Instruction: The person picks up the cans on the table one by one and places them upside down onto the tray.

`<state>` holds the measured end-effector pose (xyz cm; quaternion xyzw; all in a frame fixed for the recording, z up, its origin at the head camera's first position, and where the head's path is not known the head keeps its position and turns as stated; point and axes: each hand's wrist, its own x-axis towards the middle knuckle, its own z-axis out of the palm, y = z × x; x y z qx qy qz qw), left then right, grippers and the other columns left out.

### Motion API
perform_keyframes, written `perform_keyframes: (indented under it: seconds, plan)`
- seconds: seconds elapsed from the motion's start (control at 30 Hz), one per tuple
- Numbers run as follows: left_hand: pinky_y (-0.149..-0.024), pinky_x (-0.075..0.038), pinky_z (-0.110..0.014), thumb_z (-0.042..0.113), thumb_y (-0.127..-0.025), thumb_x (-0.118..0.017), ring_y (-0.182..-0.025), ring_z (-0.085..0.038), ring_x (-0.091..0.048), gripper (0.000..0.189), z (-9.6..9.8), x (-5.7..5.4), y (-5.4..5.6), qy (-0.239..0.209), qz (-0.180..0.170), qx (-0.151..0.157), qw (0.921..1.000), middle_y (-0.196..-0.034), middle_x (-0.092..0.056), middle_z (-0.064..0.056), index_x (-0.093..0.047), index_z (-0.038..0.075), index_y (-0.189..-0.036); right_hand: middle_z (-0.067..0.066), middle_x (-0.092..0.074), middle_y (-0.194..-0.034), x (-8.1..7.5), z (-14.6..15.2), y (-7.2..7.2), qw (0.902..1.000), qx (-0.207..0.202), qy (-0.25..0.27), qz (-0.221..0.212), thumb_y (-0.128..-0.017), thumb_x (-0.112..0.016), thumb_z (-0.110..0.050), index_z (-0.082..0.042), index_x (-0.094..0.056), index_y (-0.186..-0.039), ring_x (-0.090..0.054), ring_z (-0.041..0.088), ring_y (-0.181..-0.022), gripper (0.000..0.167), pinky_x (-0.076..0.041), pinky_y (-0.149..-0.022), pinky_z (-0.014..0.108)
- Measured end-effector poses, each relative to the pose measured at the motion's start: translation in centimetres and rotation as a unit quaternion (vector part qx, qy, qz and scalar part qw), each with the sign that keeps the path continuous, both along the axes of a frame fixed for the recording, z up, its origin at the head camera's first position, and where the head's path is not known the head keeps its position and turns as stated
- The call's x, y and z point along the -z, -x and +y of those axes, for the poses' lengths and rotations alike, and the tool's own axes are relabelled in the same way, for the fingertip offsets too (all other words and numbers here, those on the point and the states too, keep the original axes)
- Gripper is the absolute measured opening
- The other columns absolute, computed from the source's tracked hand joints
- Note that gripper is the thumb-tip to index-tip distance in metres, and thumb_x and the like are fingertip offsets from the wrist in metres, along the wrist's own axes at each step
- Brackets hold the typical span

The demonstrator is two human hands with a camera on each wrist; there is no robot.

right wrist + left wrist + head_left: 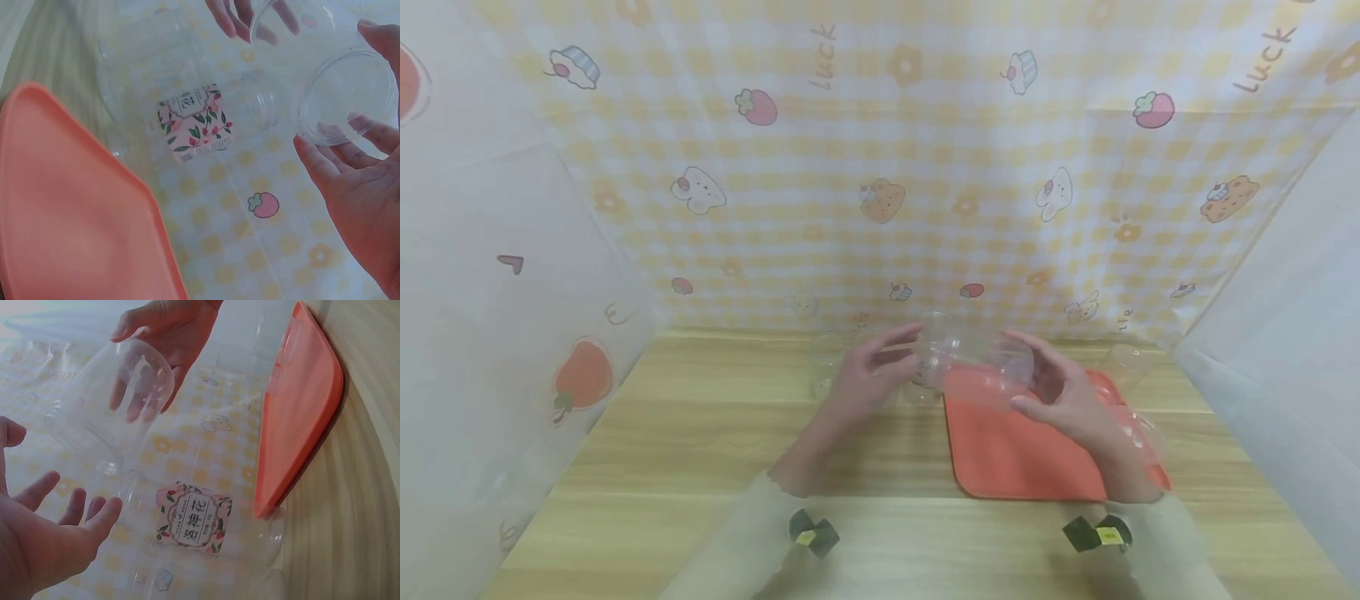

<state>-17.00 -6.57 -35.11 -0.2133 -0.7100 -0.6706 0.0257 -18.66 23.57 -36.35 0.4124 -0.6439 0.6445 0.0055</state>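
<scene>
A clear plastic jar (119, 406) lies tilted on its side in the air between both hands. My right hand (1067, 400) holds it by one rounded end, thumb on one side and fingers on the other. Facing the jar's other end is my left hand (868, 375); in the left wrist view its fingers are spread and appear apart from the jar. Behind them stands another clear jar with a pink floral label (197, 122) bearing Chinese characters. An orange-red tray (1022, 450) lies beneath the right hand and forearm.
More clear containers (826, 358) stand behind the left hand. A see-through piece (1138, 429) lies at the tray's right edge, and another clear container (1127, 362) is at the back right. A checked cloth (880, 250) hangs behind the wooden table (700, 500).
</scene>
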Motion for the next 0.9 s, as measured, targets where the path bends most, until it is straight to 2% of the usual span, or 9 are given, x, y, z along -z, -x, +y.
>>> perform_keyframes:
  seconds: [0.07,0.3,0.47,0.6,0.8,0.9]
  plan:
    - [-0.095,-0.054,-0.047,0.024,-0.099,-0.067,-0.128,-0.038,-0.054,0.048,-0.4,0.0,0.0,0.011,0.01,0.007,0.9999,-0.144,-0.056,-0.006,-0.057,0.012,-0.144,0.032,-0.043,-0.146,0.0,0.3,0.0,1.0,0.005,-0.007,-0.004,-0.081,-0.061,0.03,0.011,-0.031,-0.152,-0.051,0.035,-0.129,0.079,-0.057,-0.086,0.03]
    - [-0.097,-0.053,-0.041,0.025,-0.099,-0.068,-0.125,-0.03,-0.056,0.048,-1.6,-0.1,0.0,0.043,0.004,0.021,0.9988,-0.141,-0.057,-0.012,-0.057,0.011,-0.144,0.027,-0.04,-0.15,-0.2,1.3,-0.2,0.9988,0.022,-0.028,-0.035,-0.082,-0.063,0.028,0.007,-0.03,-0.154,-0.051,0.032,-0.13,0.081,-0.054,-0.095,0.037]
    - [-0.103,-0.048,-0.039,0.022,-0.099,-0.069,-0.125,-0.033,-0.056,0.045,-2.2,-0.2,0.0,0.069,0.012,0.043,0.9967,-0.139,-0.058,-0.014,-0.059,0.008,-0.141,0.026,-0.041,-0.151,-0.3,1.9,-0.4,0.9979,0.036,-0.039,-0.038,-0.083,-0.062,0.027,0.008,-0.029,-0.154,-0.052,0.032,-0.13,0.08,-0.056,-0.092,0.036]
    - [-0.103,-0.048,-0.041,0.017,-0.098,-0.07,-0.125,-0.035,-0.056,0.043,-2.7,0.0,-0.1,0.08,0.01,0.056,0.9952,-0.137,-0.06,-0.012,-0.061,0.01,-0.139,0.029,-0.041,-0.149,-0.5,2.2,-0.5,0.9971,0.046,-0.044,-0.04,-0.085,-0.061,0.025,0.007,-0.029,-0.154,-0.051,0.034,-0.13,0.078,-0.057,-0.09,0.037]
    - [-0.103,-0.048,-0.039,0.022,-0.095,-0.073,-0.124,-0.024,-0.057,0.043,-3.4,-0.3,-0.6,0.119,0.012,0.044,0.9918,-0.136,-0.062,-0.004,-0.064,0.015,-0.137,0.026,-0.042,-0.149,-0.5,2.9,-0.6,0.9969,0.054,-0.046,-0.033,-0.087,-0.059,0.023,0.006,-0.029,-0.155,-0.054,0.031,-0.129,0.076,-0.057,-0.089,0.037]
    - [-0.104,-0.048,-0.043,0.023,-0.095,-0.075,-0.124,-0.026,-0.057,0.044,-3.8,-0.6,-0.7,0.13,0.027,0.039,0.9904,-0.136,-0.062,-0.004,-0.064,0.013,-0.136,0.022,-0.043,-0.15,-0.7,3.2,-0.7,0.996,0.064,-0.054,-0.031,-0.087,-0.058,0.023,0.006,-0.028,-0.155,-0.056,0.028,-0.127,0.076,-0.057,-0.09,0.036]
